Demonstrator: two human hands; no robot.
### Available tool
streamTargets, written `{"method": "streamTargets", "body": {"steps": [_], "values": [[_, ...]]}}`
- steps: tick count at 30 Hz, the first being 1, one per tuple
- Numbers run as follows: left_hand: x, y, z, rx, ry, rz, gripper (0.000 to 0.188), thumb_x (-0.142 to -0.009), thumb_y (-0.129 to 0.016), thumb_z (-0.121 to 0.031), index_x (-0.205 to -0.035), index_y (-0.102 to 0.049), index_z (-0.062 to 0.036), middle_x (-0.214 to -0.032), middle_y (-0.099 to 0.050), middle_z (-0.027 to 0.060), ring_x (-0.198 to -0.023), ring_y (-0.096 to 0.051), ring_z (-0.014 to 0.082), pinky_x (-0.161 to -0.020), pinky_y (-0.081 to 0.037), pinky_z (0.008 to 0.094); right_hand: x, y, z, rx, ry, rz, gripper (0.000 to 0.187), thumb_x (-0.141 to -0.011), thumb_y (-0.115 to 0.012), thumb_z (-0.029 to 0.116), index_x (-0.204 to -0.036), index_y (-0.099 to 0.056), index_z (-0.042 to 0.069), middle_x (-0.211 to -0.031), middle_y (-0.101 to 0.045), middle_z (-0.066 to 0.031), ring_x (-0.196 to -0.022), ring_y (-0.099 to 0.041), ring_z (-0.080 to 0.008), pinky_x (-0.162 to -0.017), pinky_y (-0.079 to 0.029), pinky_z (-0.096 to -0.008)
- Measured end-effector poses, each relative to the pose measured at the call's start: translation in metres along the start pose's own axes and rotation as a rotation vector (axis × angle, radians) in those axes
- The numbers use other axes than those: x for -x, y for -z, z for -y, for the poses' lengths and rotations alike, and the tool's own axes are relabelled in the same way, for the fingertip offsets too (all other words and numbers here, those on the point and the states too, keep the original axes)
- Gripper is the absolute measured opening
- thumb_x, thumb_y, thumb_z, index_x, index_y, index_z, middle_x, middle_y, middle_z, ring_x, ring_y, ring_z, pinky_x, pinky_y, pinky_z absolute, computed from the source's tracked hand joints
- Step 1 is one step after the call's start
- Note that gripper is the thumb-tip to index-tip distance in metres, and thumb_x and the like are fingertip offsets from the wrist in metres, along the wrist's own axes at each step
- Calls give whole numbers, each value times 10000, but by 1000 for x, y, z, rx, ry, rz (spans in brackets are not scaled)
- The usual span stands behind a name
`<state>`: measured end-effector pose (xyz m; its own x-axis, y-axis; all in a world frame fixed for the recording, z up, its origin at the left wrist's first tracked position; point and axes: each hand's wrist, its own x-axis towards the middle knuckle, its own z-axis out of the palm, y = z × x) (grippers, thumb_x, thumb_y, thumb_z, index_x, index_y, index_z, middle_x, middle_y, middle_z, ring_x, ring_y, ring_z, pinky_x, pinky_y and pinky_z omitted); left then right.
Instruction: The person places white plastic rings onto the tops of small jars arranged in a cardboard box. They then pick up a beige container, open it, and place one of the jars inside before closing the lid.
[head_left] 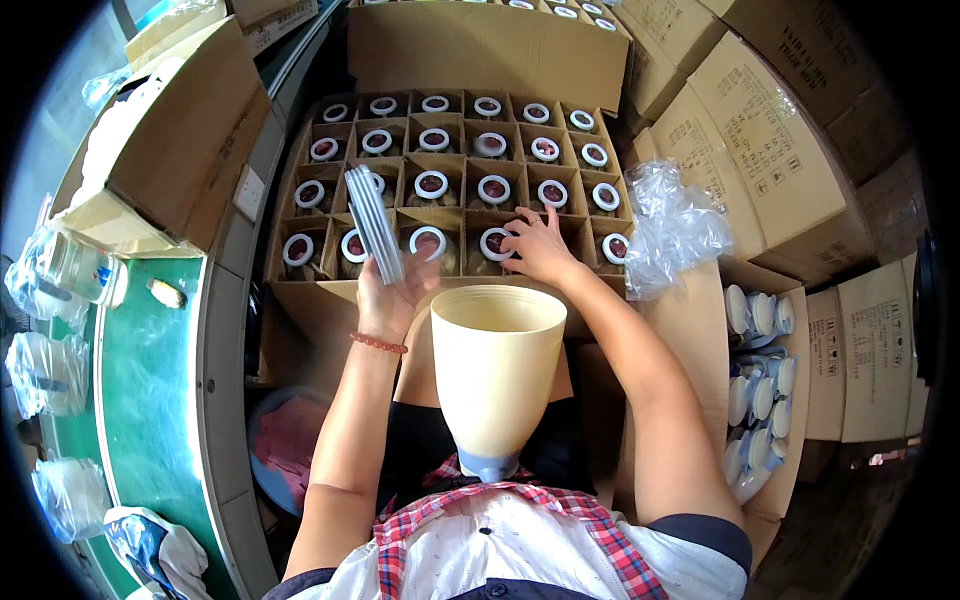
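My left hand [393,292] holds a stack of thin, flat silvery-grey pieces [374,225] upright over the front row of a divided carton [345,291]. Jars with white ring lids and dark red centres stand in its compartments. My right hand [541,247] is spread over the front row, its fingertips at the right edge of one jar's white ring [494,243]. That hand hides the compartment beneath it. Between my forearms stands a tall cream plastic container [497,370], open at the top, with a grey-blue lower end near my lap.
Clear plastic bags [675,225] lie at the carton's right edge. An open box of white-capped items [760,400] stands at the right, with stacked cartons [770,150] behind. On the left, a green-topped table [150,380] carries bagged jars and an open cardboard box [185,150].
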<state>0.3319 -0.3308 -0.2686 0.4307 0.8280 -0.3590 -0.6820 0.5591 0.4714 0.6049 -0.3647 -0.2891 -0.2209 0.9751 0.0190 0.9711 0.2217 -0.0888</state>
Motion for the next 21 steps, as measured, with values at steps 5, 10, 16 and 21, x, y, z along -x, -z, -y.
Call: {"method": "streamTargets", "body": {"steps": [5,10,16,21], "values": [[-24,1,20,-8,147,61,454,-964,-341,-392,-1151,-473,0,-1290,-481,268,-1049,-566,402,-884,-495,493,5,15,-11,-63,80,-188,239,-789,-675,339,-932,-635,151,-1120,-543,-80,-1206,-429,-269,-1037,-108,-672],[-14,-33,19,-144,241,11,639,-967,-215,-530,-1434,-249,-94,-1462,-268,220,-1239,-416,399,-1002,-393,557,12,132,33,113,231,-420,206,-810,-678,270,-917,-601,111,-1139,-539,-100,-1176,-470,-274,-1068,-231,-569],[-21,-64,16,63,259,393,708,-964,-81,-567,-1356,-398,-69,-1350,-475,145,-1211,-501,313,-982,-454,484,35,172,72,357,570,-486,99,-798,-587,176,-891,-568,147,-1156,-566,-63,-1156,-510,-215,-1066,-305,-529],[-10,-75,15,68,233,408,668,-979,-97,-519,-1350,-404,-56,-1340,-484,147,-1233,-482,307,-1026,-425,459,47,160,70,403,567,-459,362,-850,-544,234,-1209,-534,287,-1353,-469,-103,-1224,-469,-247,-1053,-320,-527]]}}
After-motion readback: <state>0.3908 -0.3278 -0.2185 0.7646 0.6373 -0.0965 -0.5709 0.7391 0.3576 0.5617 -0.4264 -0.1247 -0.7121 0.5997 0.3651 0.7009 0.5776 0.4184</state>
